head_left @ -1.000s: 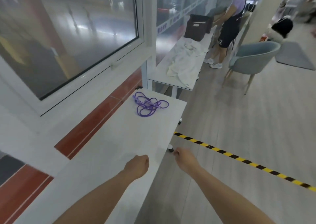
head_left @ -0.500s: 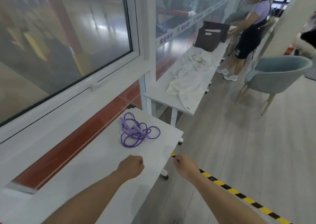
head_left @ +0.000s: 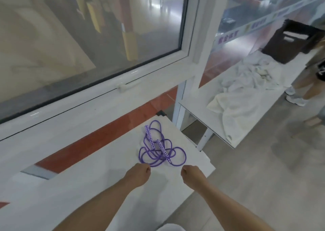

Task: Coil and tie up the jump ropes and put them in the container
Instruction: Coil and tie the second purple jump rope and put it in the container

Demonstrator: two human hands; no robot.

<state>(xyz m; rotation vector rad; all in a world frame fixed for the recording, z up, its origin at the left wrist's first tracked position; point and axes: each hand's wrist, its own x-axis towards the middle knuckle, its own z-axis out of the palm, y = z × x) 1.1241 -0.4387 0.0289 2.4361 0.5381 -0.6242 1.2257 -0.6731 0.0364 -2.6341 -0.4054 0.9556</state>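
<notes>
A second white bench [head_left: 198, 100] stands beyond the near one, carrying a heap of white cloth [head_left: 241, 97] and a dark container [head_left: 288, 42] at its far end; another person's legs [head_left: 306, 88] stand beside it, cut off by the picture's right edge. A window [head_left: 88, 37] runs along the left. The purple jump rope [head_left: 158, 151] lies in loose tangled loops at the far corner of the near bench [head_left: 88, 186], its two patterned handles side by side, pointing away and slightly left. The left hand [head_left: 139, 173] and right hand [head_left: 190, 174] hover just short of the rope, fingers curled into fists, holding nothing. Motion blur softens detail.
</notes>
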